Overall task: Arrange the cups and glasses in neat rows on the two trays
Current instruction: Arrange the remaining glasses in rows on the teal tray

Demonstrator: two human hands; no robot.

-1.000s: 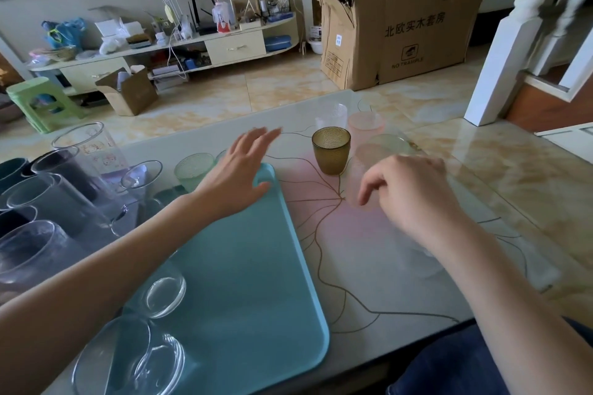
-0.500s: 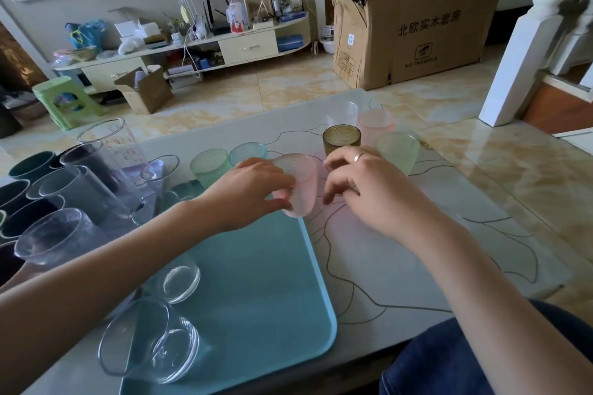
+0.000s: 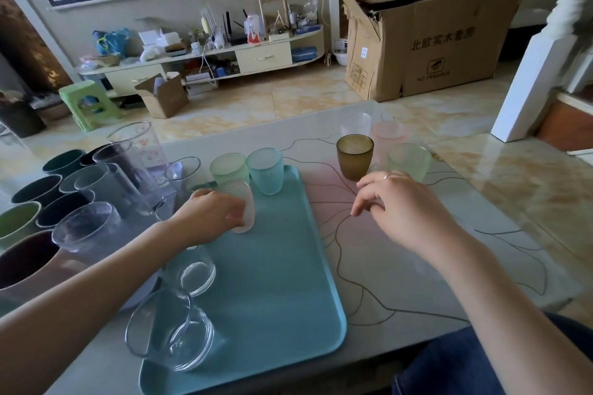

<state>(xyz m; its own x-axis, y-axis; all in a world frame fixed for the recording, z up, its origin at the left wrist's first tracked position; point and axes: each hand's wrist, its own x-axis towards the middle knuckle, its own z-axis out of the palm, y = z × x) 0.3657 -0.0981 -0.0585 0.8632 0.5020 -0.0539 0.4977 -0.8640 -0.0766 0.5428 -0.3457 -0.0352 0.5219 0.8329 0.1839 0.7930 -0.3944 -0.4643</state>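
Frosted pink cup (image 3: 246, 215) in left hand (image 3: 208, 215)

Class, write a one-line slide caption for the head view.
Left hand sets a pink cup on the teal tray; right hand hovers near the amber cup.

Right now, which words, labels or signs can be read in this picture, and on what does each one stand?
"北欧实木套房": printed on the cardboard box.
"NO TRAMPLE": under a small symbol on the same box.
White sticker and framed print on the box's side: too small to read.
Printed tall glass: pattern only, nothing readable.
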